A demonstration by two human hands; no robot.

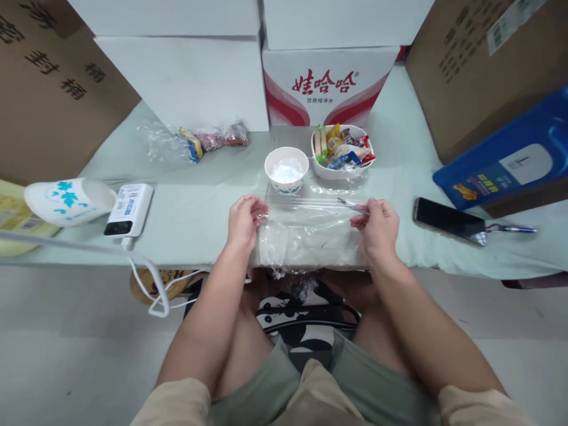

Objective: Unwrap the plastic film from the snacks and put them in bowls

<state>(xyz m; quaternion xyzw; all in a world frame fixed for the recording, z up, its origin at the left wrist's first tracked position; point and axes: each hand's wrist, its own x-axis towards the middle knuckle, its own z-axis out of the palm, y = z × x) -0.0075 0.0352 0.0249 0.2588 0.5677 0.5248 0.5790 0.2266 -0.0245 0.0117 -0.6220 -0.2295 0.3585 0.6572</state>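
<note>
A clear plastic bag (308, 239) is stretched on the surface (199, 219), long axis left to right, 1 end pinched in each grip, left hand (243, 222) and right hand (376, 228)

Clear plastic bag (306, 236), flat at table edge

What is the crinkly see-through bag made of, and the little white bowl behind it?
The bag looks like thin clear plastic: glossy, wrinkled, see-through. The bowl seems to be paper, matte white with blue print, though it might be plastic.
</note>
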